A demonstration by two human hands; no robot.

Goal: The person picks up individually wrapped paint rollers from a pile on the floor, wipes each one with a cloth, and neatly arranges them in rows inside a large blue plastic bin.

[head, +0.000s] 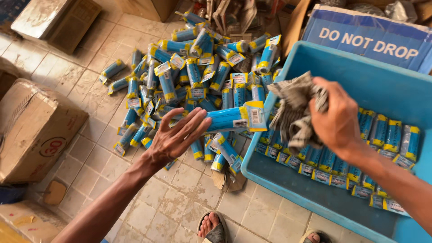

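Holding a blue packet on flat, spread fingers, the left hand hovers over the pile of packets on the tiled floor. The right hand has its grip closed around a checked cloth above the blue tub, where more packets lie in rows.

Too many small blue-and-yellow wrapped packets to count lay heaped on the floor; one blue plastic crate, one grey checked cloth, two brown cardboard boxes.
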